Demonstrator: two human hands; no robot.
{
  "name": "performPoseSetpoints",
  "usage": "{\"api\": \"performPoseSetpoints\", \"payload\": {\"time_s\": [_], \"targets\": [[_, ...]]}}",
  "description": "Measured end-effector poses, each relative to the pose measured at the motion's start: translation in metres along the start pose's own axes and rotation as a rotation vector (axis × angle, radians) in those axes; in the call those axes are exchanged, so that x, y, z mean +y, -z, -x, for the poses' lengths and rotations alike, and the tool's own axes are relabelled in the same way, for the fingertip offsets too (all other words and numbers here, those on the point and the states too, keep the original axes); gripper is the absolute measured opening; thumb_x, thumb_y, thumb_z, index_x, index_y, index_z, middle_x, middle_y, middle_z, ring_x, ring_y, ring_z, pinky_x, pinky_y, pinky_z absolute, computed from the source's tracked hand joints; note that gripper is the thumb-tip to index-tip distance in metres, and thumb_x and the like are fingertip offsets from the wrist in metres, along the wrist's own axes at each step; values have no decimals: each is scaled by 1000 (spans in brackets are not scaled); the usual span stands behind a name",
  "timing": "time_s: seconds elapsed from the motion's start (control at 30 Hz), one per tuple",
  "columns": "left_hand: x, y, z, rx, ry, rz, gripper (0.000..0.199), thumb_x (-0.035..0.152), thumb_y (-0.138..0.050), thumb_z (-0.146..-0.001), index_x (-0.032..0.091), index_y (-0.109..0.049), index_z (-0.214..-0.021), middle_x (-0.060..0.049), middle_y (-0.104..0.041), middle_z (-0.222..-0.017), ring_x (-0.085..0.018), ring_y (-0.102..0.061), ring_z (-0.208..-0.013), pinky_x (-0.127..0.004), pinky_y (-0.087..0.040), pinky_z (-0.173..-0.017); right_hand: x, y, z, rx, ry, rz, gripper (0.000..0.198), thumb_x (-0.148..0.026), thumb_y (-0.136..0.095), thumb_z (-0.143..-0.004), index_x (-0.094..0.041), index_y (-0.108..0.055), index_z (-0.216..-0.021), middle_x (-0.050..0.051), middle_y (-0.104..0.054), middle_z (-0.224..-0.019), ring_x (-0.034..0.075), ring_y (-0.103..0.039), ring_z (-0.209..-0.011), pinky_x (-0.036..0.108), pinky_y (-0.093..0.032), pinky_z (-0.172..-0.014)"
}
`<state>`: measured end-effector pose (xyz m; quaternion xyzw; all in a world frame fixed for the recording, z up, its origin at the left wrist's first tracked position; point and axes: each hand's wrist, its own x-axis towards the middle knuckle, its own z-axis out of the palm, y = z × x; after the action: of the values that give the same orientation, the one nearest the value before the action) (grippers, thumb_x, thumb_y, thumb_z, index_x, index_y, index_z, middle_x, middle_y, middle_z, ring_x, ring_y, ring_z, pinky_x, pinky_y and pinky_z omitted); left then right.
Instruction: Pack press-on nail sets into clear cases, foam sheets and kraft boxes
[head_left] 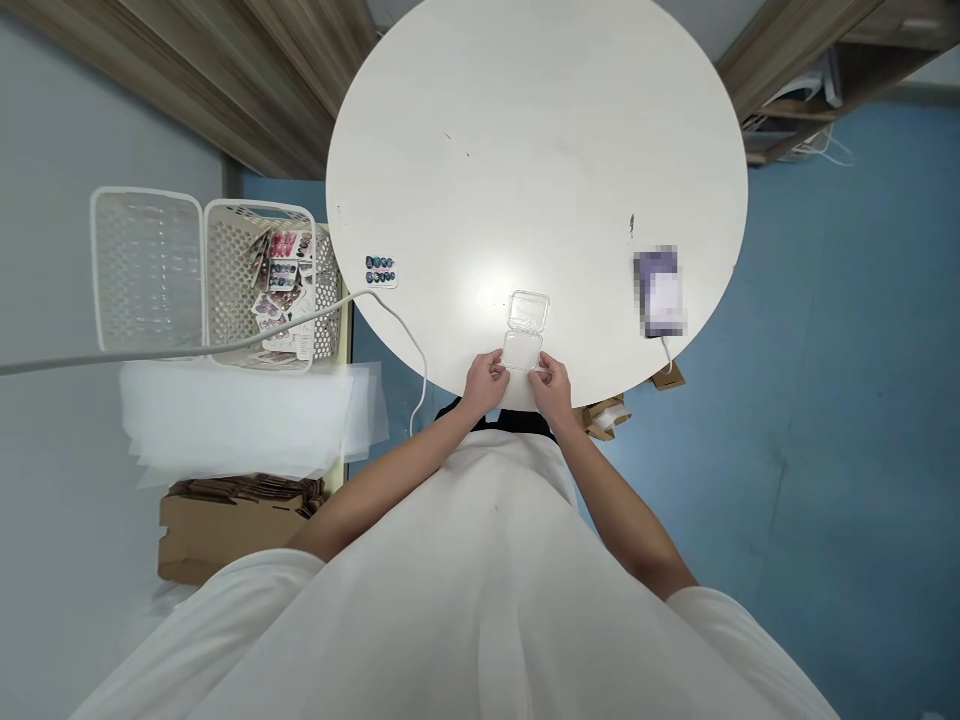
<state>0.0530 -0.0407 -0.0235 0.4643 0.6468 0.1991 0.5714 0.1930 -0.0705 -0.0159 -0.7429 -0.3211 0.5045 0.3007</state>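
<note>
- Here, in front of you at the near edge of the table (562, 120), is a small clear plastic box (523, 350), see-through and colourless, squarish with rounded corners.
- Its lid (529, 311) is hinged open and tips away from you; it catches a few bright glints, while the lower half looks a little milkier. You cannot tell whether the box rests flat or is slightly raised.
- Your left hand (486, 385) has thumb and fingers bent in, gripping the box at its near left corner.
- Your right hand (553, 388) pinches it the same way at the near right corner.
- Towards the table's left edge you have a small card (381, 271) with two rows of shiny ovals, dark blue, green and purple, like false nails.
- Beyond that edge to your left is a white plastic basket (225, 270) with holes in its walls, its flap (150, 270) swung open outward. Inside it lies a jumbled pile of cards (285, 275), some pink or red, some dark blue and green.
- Just beside the basket, on your side, lie a stack of clear sheets (240, 420) and a row of folded cardboard (225, 530).
- Past the table's near edge, to your right, is an open cardboard box (600, 418) with something whitish in it, too small to make out.
- Near the table's right edge lies a purple item (660, 290), blurred out.
</note>
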Motion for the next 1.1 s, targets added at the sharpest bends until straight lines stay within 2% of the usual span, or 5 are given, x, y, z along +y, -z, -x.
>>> {"api": "performPoseSetpoints", "payload": {"time_s": [0.33, 0.47, 0.87, 1.0, 1.1], "targets": [[12, -12, -25, 72, -33, 42, 46, 9, -52, -74, 17, -52, -119, -9, -49, -112, -14, -58, -92, -33, -48, -87, -17, 7, -30, -16, 56, 20, 47, -27, -46, -75, -19, -48, -121, 10, -44, -119, 17, -56, -94, 34, -46, -89], [13, -15, -26, 101, -35, 13, 47, 8, -51, -74, 18, -51, -120, -8, -49, -112, -14, -57, -93, -33, -47, -89, -15, 8, -34, -28, 86, -2, 47, -25, -47, -75, -19, -47, -122, 9, -45, -119, 15, -56, -92, 34, -47, -88], [10, -18, -26, 133, -36, 24, 50, 10, -53, -74, 16, -48, -123, -10, -47, -114, -14, -57, -94, -32, -47, -88, -15, 11, -39, -71, 64, -55, 50, -24, -51, -72, -16, -47, -121, 12, -45, -119, 16, -58, -92, 33, -48, -86], [4, -12, -22, 135, -10, 26, 51, 14, -55, -75, 16, -44, -125, -10, -49, -115, -12, -57, -89, -33, -47, -85, -12, 18, -37, -86, 58, -53, 47, -26, -51, -72, -17, -48, -119, 10, -48, -114, 16, -57, -90, 34, -49, -83], [0, 1, -17, 150, 8, 14, 48, 18, -55, -76, 16, -45, -123, -11, -50, -114, -12, -57, -87, -32, -47, -85, -17, 22, -32, -64, 104, -28, 42, -27, -49, -73, -18, -50, -114, 9, -51, -107, 15, -56, -84, 34, -49, -79]]}}
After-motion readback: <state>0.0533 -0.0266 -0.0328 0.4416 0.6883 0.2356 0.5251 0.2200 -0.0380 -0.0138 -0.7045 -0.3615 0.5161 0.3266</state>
